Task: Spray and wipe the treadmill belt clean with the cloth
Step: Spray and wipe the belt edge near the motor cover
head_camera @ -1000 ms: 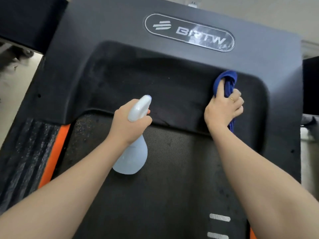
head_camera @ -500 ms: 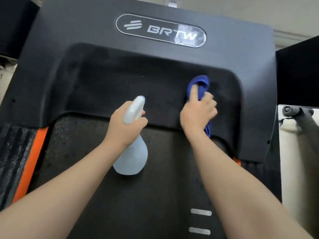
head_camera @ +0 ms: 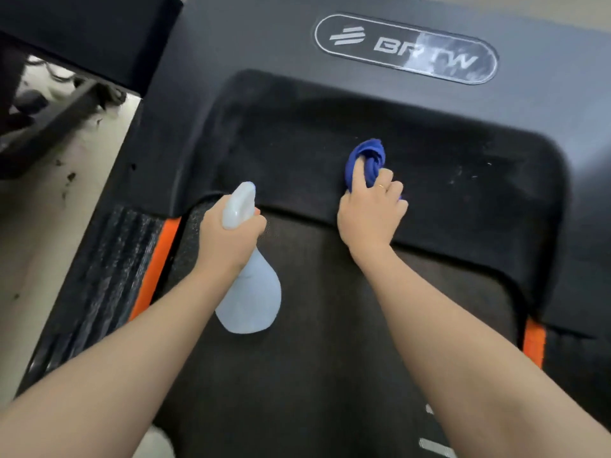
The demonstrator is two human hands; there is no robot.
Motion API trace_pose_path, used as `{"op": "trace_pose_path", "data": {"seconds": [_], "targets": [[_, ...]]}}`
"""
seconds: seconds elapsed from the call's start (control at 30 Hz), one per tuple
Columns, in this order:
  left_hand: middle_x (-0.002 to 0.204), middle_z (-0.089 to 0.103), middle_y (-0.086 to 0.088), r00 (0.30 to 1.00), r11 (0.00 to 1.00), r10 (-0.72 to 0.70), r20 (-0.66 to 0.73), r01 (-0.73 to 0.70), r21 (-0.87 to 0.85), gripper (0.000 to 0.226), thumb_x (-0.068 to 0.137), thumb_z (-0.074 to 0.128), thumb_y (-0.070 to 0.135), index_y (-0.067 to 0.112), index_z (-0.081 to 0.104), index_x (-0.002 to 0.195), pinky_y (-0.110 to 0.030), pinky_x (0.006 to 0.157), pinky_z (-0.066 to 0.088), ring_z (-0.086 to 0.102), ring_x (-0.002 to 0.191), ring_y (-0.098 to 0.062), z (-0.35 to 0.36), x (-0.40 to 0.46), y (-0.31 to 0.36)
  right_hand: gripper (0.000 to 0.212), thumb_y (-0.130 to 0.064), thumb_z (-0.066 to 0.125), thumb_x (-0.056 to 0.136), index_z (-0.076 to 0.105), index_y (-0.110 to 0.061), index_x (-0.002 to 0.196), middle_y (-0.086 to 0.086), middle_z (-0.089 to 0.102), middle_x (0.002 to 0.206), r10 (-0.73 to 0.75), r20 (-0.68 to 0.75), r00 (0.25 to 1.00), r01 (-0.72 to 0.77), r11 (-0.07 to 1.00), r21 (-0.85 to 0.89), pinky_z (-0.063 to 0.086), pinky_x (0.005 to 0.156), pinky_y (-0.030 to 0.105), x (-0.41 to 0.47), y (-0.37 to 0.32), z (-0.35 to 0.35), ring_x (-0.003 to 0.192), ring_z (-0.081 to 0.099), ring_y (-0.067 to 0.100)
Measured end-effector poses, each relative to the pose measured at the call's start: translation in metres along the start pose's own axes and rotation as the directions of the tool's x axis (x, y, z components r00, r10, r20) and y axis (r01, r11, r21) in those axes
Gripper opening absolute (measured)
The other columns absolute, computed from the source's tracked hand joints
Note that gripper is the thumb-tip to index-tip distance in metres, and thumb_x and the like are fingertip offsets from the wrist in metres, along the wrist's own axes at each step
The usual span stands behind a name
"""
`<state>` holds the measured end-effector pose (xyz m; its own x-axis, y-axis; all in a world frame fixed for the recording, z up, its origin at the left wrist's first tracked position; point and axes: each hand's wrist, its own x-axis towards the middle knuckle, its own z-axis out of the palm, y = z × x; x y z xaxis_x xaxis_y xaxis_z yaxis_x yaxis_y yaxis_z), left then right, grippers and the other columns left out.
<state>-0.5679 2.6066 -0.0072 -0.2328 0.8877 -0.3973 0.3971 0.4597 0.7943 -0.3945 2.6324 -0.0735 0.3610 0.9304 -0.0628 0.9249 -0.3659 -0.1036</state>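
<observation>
Both bare forearms reaching forward, left hand (head_camera: 231, 239) curled in a grip, right hand (head_camera: 370, 216) clenched, forefinger extended

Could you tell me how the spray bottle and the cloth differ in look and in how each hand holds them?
The spray bottle is pale and translucent with a smooth, rigid body; the cloth is deep blue, soft and bunched. The left hand grips the bottle by its neck above the treadmill belt, while the right hand presses the cloth onto the dark motor cover, one finger extended. Both are firmly held, one in each hand.
</observation>
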Motion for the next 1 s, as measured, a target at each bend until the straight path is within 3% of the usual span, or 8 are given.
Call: {"op": "trace_pose_path", "data": {"seconds": [0.13,0.23,0.3,0.4,0.5,0.7,0.83,1.0], "targets": [[0.08,0.055,0.001,0.995,0.997,-0.054,-0.083,0.049,-0.067,0.025,0.072,0.061,0.013,0.035,0.05,0.07,-0.028,0.069,0.041,0.049,0.072,-0.01,-0.036,0.007,-0.01,0.058,-0.019,0.044,0.089,0.027,-0.022,0.145,0.015,0.035,0.134,-0.34,0.061,0.939,0.339,0.941,0.012,0.033,0.081,0.041,-0.033,-0.099,0.016,0.106,0.039,0.032],[0.078,0.057,-0.004,0.986,0.995,-0.077,-0.147,0.066,-0.079,0.01,0.066,0.059,0.019,0.022,0.06,0.075,-0.028,0.068,0.042,0.052,0.073,-0.014,-0.064,0.013,-0.02,0.058,-0.018,0.039,0.093,0.022,-0.024,0.147,0.014,0.031,0.14,-0.545,0.128,0.828,0.546,0.837,0.035,0.031,0.089,0.042,-0.043,-0.147,0.023,0.115,0.037,0.032],[0.085,0.06,-0.009,0.983,0.995,-0.084,-0.166,0.075,-0.064,0.034,0.06,0.055,0.024,0.008,0.065,0.088,-0.027,0.068,0.044,0.056,0.08,-0.018,-0.079,0.017,-0.03,0.056,-0.017,0.041,0.086,0.038,-0.027,0.141,0.012,0.047,0.127,-0.638,0.048,0.768,0.64,0.767,-0.042,0.031,0.081,0.038,-0.035,-0.15,0.031,0.102,0.048,0.029],[0.083,0.057,-0.004,0.987,0.993,-0.092,-0.132,0.082,-0.08,0.033,0.06,0.054,0.025,0.01,0.063,0.089,-0.026,0.065,0.043,0.054,0.076,-0.014,-0.091,0.02,-0.038,0.055,-0.016,0.037,0.078,0.057,-0.026,0.128,0.009,0.058,0.094,-0.394,-0.11,0.912,0.39,0.919,-0.061,0.031,0.069,0.035,-0.015,-0.128,0.024,0.077,0.051,0.027],[0.073,0.053,0.005,0.99,0.993,-0.094,-0.101,0.086,-0.081,0.011,0.068,0.058,0.023,0.019,0.059,0.078,-0.025,0.065,0.041,0.05,0.069,-0.007,-0.098,0.019,-0.045,0.053,-0.012,0.045,0.084,0.046,-0.023,0.136,0.016,0.051,0.105,-0.146,0.0,0.989,0.146,0.985,0.088,0.034,0.079,0.042,-0.011,-0.127,0.022,0.089,0.047,0.032],[0.062,0.056,0.01,0.989,0.99,-0.122,-0.081,0.115,-0.081,0.005,0.071,0.062,0.015,0.017,0.058,0.069,-0.026,0.059,0.038,0.051,0.062,-0.008,-0.106,0.002,-0.054,0.059,-0.022,0.055,0.087,0.033,-0.027,0.142,0.015,0.041,0.126,-0.591,0.184,0.786,0.607,0.794,-0.04,0.04,0.08,0.042,-0.02,-0.144,0.015,0.104,0.044,0.034],[0.094,0.065,-0.01,0.979,0.978,-0.203,0.004,0.202,0.043,0.021,0.078,0.064,0.013,0.006,0.065,0.098,-0.029,0.068,0.044,0.059,0.085,-0.023,-0.095,-0.023,-0.068,0.056,-0.013,0.05,0.089,0.041,-0.033,0.14,0.011,0.04,0.119,-0.545,0.349,0.762,0.433,0.831,0.349,0.045,0.085,0.04,-0.02,-0.103,-0.013,0.104,0.047,0.034],[0.076,0.046,0.002,0.953,0.953,-0.303,-0.007,0.303,0.015,0.02,0.084,0.057,0.008,0.024,0.047,0.078,-0.029,0.069,0.039,0.046,0.072,-0.017,-0.088,-0.039,-0.069,0.057,-0.008,0.048,0.088,0.041,-0.03,0.141,0.009,0.042,0.116,-0.436,0.473,0.765,0.24,0.876,0.419,0.041,0.09,0.035,-0.064,-0.036,-0.013,0.102,0.05,0.032]]}}
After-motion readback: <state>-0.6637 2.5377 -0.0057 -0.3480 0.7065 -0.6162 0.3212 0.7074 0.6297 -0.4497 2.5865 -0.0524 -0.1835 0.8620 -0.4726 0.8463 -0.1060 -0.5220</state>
